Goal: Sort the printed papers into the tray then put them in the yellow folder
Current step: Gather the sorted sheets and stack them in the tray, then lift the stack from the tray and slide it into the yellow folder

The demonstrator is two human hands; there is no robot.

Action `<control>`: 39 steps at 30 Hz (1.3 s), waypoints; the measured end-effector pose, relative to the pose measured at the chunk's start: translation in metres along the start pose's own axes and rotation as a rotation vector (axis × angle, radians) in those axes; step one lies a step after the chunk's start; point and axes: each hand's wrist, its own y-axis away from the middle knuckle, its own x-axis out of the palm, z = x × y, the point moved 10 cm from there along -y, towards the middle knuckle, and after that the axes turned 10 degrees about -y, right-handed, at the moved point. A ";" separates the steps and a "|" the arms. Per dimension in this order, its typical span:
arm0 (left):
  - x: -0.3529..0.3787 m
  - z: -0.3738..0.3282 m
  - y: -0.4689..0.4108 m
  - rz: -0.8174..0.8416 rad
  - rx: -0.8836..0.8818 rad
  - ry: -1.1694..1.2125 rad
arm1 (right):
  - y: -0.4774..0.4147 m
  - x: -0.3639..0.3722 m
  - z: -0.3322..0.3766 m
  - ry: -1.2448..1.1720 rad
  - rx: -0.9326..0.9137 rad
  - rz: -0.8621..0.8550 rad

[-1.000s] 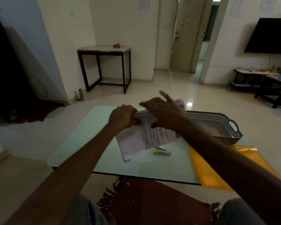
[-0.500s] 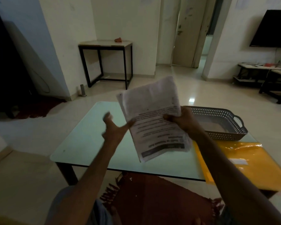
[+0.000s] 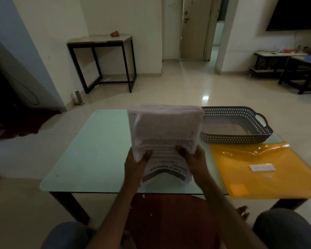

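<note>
A stack of printed papers (image 3: 164, 130) stands nearly upright over the middle of the table, its print upside down toward me. My left hand (image 3: 136, 161) grips its lower left edge and my right hand (image 3: 194, 159) grips its lower right edge. A grey perforated tray (image 3: 237, 136) sits on the table just right of the papers, with what looks like a sheet lying inside. In front of the tray lies the yellow folder (image 3: 262, 169), flat, with a white label, overhanging the table's near right corner.
The low glass-topped table (image 3: 90, 150) has bare surface to the left of the papers. A dark red rug (image 3: 171, 218) lies under it between my knees. A black-framed side table (image 3: 101, 60) stands by the far wall.
My left hand, open and off the papers half a second ago, has closed on the stack's lower left edge. The stack has been squared upright in front of me, held by both hands.
</note>
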 end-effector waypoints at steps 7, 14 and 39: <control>0.001 0.014 0.002 -0.099 -0.107 0.203 | -0.006 0.000 -0.020 -0.008 -0.011 -0.041; 0.011 0.027 0.003 -0.028 -0.143 0.188 | 0.001 -0.009 -0.041 0.021 0.137 -0.026; 0.192 -0.064 0.048 0.360 -0.187 -0.110 | 0.035 -0.215 0.120 -0.005 0.018 -0.135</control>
